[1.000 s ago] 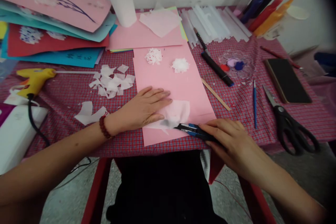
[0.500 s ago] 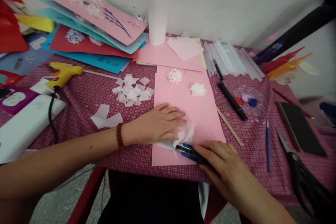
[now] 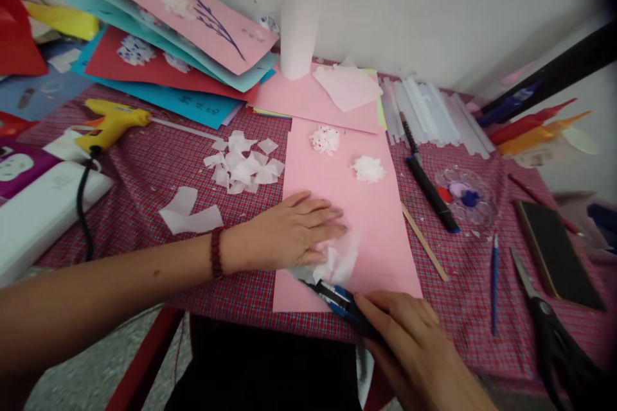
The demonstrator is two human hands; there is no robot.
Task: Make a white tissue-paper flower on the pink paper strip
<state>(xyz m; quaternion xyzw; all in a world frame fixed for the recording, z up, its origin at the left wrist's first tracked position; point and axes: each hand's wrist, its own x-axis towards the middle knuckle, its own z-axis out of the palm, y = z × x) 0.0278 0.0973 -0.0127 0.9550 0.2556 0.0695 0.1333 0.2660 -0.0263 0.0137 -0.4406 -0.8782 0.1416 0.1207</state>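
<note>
The left hand lies flat with fingers spread, pressing a crumpled piece of thin white tissue paper onto a long pink paper sheet near the near edge of the red checked tablecloth. Just right and nearer, the right hand grips a blue and black utility knife, whose tip meets the tissue's near edge below the left fingers.
</note>
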